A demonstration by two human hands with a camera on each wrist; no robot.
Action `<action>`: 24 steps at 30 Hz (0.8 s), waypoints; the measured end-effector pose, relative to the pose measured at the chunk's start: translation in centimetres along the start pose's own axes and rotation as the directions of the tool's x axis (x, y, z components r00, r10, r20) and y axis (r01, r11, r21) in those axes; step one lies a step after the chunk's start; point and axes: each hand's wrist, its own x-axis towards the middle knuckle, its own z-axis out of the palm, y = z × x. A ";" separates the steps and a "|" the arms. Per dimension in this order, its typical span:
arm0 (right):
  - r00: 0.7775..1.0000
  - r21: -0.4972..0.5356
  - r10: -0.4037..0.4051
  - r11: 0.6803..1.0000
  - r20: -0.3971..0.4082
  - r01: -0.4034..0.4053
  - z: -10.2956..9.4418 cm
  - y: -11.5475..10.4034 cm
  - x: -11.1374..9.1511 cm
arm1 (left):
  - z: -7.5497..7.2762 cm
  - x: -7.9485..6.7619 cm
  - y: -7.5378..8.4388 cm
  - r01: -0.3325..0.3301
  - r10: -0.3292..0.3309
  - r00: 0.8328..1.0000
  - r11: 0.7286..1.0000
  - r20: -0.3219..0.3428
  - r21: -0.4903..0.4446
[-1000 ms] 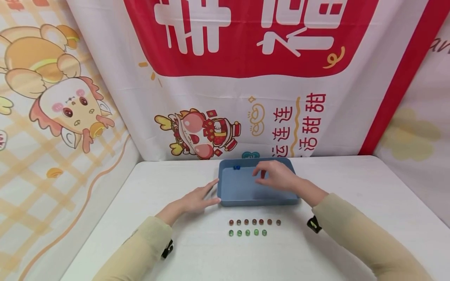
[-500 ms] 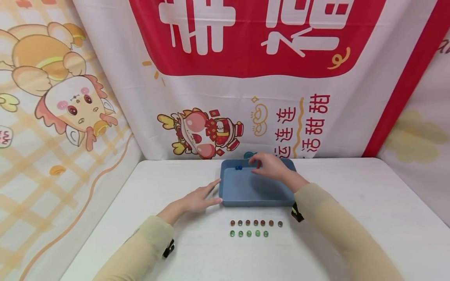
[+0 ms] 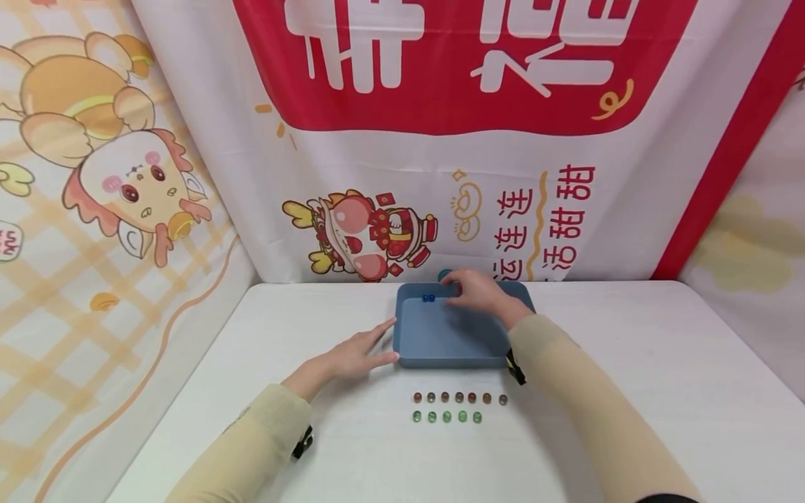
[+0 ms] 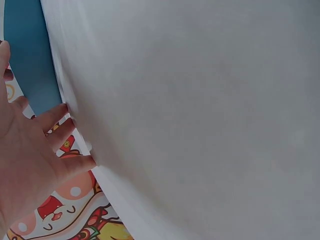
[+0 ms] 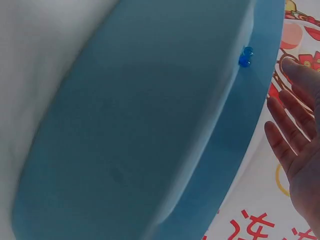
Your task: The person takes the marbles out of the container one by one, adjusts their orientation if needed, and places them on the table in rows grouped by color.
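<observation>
Two blue marbles [image 3: 429, 298] lie side by side at the back of a blue-grey tray [image 3: 440, 362], against its far wall. Just right of these marbles, over the tray, my right hand [image 3: 481, 292] has thumb and forefinger apart. In the right wrist view that hand [image 5: 302, 135] shows loosely bent fingers with nothing between them, near the same blue marbles [image 5: 245, 57]. My left hand [image 3: 352, 356] spreads its thumb and fingers at the tray's left side, the tips at its wall. The left wrist view shows this hand [image 4: 30, 155] with fingers extended beside the tray [image 4: 32, 55].
In front of the tray, a row of reddish and grey-brown marbles [image 3: 460, 397] lies on the white table [image 3: 352, 447]. Nearer still is a row of green marbles [image 3: 447, 417]. A printed cloth [image 3: 251, 181] hangs right behind the tray.
My right hand has moved left and toward the back of the tray, closer to the two blue marbles. The left hand stays at the tray's left side.
</observation>
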 end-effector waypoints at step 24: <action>0.993 -0.057 0.013 0.998 0.121 -0.007 3.6 -0.8 1.5 | -0.2 0.3 -0.1 -0.034 0.034 0.999 0.999 0.000 0.006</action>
